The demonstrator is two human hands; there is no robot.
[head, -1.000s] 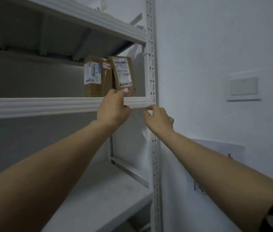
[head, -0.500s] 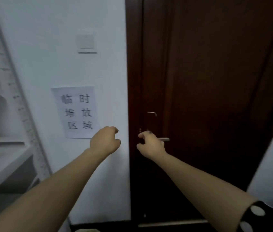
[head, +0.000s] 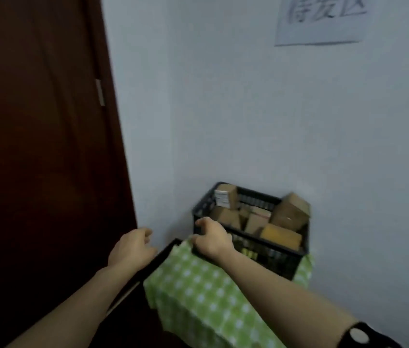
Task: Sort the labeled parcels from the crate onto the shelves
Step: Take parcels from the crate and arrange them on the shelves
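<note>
A black plastic crate (head: 273, 254) stands on a table with a green dotted cloth (head: 198, 285), against the white wall. Several brown cardboard parcels (head: 286, 214) lie in it, one at the back left showing a white label (head: 221, 199). My right hand (head: 211, 238) hangs over the crate's near left corner, fingers loosely curled, holding nothing. My left hand (head: 132, 248) hovers left of the table, also loosely curled and empty. No shelf is in view.
A dark brown door (head: 35, 146) fills the left side. A paper sign with blurred characters (head: 324, 18) hangs on the wall above the crate. The table's dark edge (head: 158, 257) runs below my left hand.
The view swung right from the shelf, past the door, to the crate on the table. Both hands left the shelf edge and now reach toward the crate, empty.
</note>
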